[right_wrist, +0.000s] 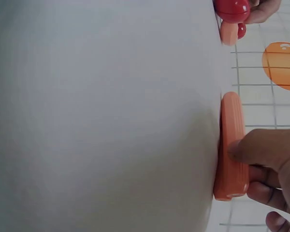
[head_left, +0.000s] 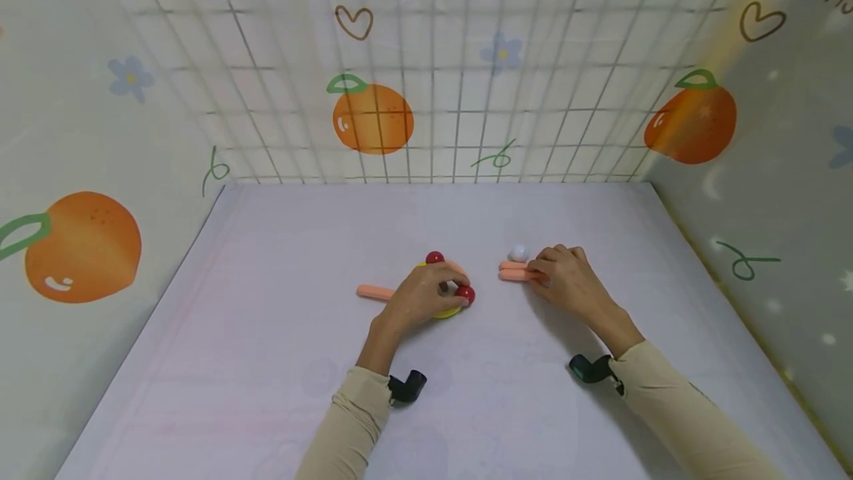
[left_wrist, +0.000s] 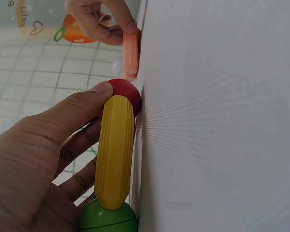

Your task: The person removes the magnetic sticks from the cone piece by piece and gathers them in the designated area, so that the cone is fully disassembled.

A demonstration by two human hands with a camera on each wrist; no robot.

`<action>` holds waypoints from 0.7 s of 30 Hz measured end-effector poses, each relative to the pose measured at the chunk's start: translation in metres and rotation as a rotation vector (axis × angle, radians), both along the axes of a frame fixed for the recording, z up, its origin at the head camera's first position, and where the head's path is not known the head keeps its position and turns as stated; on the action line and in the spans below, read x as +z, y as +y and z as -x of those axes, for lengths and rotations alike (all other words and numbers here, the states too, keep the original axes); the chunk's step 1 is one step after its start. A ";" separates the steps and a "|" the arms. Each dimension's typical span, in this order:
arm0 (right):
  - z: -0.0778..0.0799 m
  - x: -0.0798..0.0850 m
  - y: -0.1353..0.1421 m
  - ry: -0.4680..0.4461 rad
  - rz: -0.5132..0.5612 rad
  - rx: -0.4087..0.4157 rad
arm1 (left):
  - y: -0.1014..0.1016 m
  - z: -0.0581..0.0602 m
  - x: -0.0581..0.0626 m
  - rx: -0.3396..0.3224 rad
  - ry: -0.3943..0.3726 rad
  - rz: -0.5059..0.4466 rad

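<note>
My left hand (head_left: pixel 416 293) pinches a glossy red ball (left_wrist: pixel 125 95) at the near right end of a small group of toy sticks and balls. A ribbed yellow stick (left_wrist: pixel 115 154) runs from this ball to a green ball (left_wrist: pixel 108 218) under the palm. Behind the fingers, a second red ball (head_left: pixel 435 258) and a short pink stick (head_left: pixel 457 268) show; the hand hides the group's middle. To the right, my right hand (head_left: pixel 566 280) holds pink ribbed sticks (head_left: pixel 513 271) lying side by side, its thumb pressed on one (right_wrist: pixel 234 145). A white ball (head_left: pixel 517 252) sits just behind them.
Another pink stick (head_left: pixel 375 292) extends to the left from under my left hand. Both hands work low over a pale tabletop (head_left: pixel 266 384). A wire grid (head_left: pixel 460 124) covered by fruit-printed cloth rises at the back, with printed cloth walls on both sides.
</note>
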State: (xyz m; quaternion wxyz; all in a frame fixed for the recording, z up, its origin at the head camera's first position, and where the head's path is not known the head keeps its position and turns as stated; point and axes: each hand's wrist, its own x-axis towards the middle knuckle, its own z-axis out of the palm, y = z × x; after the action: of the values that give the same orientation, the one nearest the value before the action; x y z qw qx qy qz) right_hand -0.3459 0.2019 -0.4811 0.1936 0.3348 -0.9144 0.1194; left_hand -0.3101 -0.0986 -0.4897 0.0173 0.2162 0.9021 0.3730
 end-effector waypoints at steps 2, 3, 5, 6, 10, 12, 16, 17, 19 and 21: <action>0.000 0.000 0.000 -0.018 -0.006 -0.012 | 0.000 0.000 0.000 -0.002 0.003 0.003; 0.000 0.000 0.001 -0.024 -0.008 -0.015 | 0.000 0.001 0.000 -0.004 0.003 0.002; 0.000 0.000 0.001 -0.030 -0.011 -0.019 | 0.000 0.000 0.001 -0.007 0.002 -0.001; 0.001 -0.001 0.001 -0.030 -0.012 -0.020 | 0.000 0.000 0.001 -0.007 0.001 -0.002; 0.002 -0.002 0.001 -0.031 -0.009 -0.021 | 0.000 0.000 0.002 -0.006 -0.001 -0.009; 0.002 -0.003 0.001 -0.030 -0.007 -0.027 | 0.000 -0.001 0.002 -0.003 -0.004 -0.006; 0.001 -0.003 0.000 -0.016 -0.004 -0.038 | 0.000 0.000 0.002 -0.007 -0.009 0.003; 0.000 -0.002 0.000 -0.011 -0.002 -0.040 | -0.001 0.000 0.003 -0.011 -0.008 0.004; -0.001 -0.001 -0.002 -0.006 0.003 -0.038 | -0.002 0.000 0.005 -0.020 0.002 0.001; -0.004 0.001 -0.004 -0.003 0.012 -0.031 | -0.004 0.000 0.007 -0.023 0.021 -0.003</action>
State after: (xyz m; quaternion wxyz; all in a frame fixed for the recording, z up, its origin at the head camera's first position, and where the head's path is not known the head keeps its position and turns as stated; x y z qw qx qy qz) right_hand -0.3424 0.1979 -0.4802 0.1959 0.3190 -0.9192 0.1223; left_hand -0.3106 -0.1026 -0.4826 0.0116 0.2307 0.8991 0.3718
